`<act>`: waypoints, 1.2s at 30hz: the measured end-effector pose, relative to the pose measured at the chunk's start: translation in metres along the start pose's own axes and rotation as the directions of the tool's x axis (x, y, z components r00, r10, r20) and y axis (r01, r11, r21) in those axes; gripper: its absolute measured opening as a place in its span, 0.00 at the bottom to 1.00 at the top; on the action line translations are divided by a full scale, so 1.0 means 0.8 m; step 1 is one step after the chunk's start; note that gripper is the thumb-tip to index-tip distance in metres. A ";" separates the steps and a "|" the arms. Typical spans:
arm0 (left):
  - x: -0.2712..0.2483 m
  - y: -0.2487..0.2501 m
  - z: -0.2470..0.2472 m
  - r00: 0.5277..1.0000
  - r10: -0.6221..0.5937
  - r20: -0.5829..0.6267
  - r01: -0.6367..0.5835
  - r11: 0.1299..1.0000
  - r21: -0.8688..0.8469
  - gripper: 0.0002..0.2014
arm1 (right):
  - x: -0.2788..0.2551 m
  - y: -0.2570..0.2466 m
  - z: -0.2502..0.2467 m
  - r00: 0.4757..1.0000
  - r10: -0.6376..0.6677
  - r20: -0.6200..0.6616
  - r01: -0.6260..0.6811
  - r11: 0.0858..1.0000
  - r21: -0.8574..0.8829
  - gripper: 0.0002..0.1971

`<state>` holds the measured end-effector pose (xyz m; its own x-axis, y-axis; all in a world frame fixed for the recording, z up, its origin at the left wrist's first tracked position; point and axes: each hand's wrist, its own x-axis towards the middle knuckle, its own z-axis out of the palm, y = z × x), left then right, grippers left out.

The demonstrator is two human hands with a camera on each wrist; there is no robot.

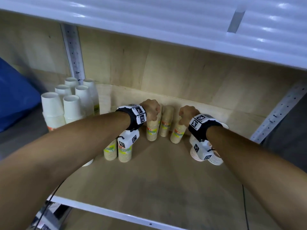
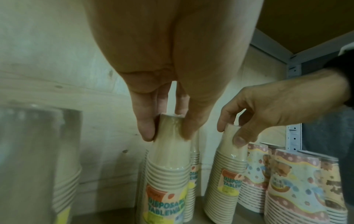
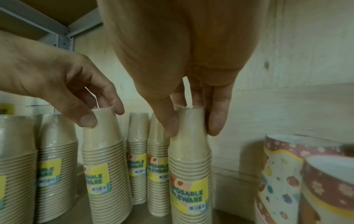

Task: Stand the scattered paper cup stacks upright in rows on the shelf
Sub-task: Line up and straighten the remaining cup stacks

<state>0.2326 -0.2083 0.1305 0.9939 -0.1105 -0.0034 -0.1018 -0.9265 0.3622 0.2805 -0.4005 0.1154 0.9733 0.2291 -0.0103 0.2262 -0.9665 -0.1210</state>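
Several brown paper cup stacks wrapped in plastic, with yellow labels, stand upright near the back of the wooden shelf [image 1: 157,176]. My left hand [image 1: 153,112] pinches the top of one brown stack [image 1: 151,131] from above; the left wrist view shows the left hand [image 2: 168,133] with thumb and fingers round that stack [image 2: 168,169]. My right hand [image 1: 186,114] grips the top of another brown stack [image 1: 178,133], and in the right wrist view the right hand [image 3: 189,133] holds this stack [image 3: 189,174] the same way. Both held stacks stand on the shelf. Another brown stack [image 1: 166,122] stands between them, further back.
White cup stacks [image 1: 69,103] stand in rows at the back left. Two more brown stacks [image 1: 124,153] stand under my left wrist. Patterned cup stacks [image 1: 214,158] sit below my right wrist. The upper shelf board [image 1: 166,22] hangs overhead. A blue bag [image 1: 15,97] lies far left.
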 end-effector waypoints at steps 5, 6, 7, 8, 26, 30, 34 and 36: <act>0.018 0.006 0.003 1.000 0.027 0.016 -0.027 0.999 0.023 0.16 | 0.023 0.012 0.004 1.000 -0.010 -0.011 0.011 0.999 0.032 0.17; 0.020 0.007 0.003 0.999 0.028 0.018 -0.028 0.999 0.028 0.16 | 0.026 0.014 0.004 1.000 -0.015 -0.011 0.015 0.999 0.037 0.17; 0.023 0.008 0.004 0.999 0.028 0.021 -0.028 0.999 0.035 0.16 | 0.031 0.015 0.006 1.000 -0.019 -0.015 0.020 0.999 0.041 0.16; 0.025 0.009 0.005 0.999 0.026 0.028 -0.028 0.999 0.047 0.15 | 0.033 0.017 0.006 1.000 -0.020 -0.021 0.021 0.999 0.047 0.16; 0.049 0.007 0.010 0.997 0.012 0.082 -0.014 1.000 0.027 0.12 | 0.061 0.007 0.011 0.999 -0.037 -0.032 0.040 0.992 0.122 0.14; 0.049 0.006 0.006 0.995 0.033 0.095 -0.031 0.999 -0.020 0.09 | 0.059 0.007 0.009 0.998 -0.016 -0.061 0.022 0.996 0.092 0.13; 0.044 0.012 0.000 0.997 0.035 0.061 -0.035 0.999 -0.010 0.08 | 0.061 0.011 0.002 0.997 -0.019 -0.074 0.025 0.997 0.078 0.07; 0.039 0.017 -0.006 0.997 0.052 0.052 -0.052 0.999 0.008 0.07 | 0.059 0.010 -0.004 0.997 -0.015 -0.077 0.021 0.997 0.077 0.07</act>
<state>0.2628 -0.2225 0.1398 0.9837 -0.1770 -0.0326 -0.1541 -0.9221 0.3548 0.3281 -0.3981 0.1167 0.9699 0.2338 0.0683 0.2429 -0.9497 -0.1975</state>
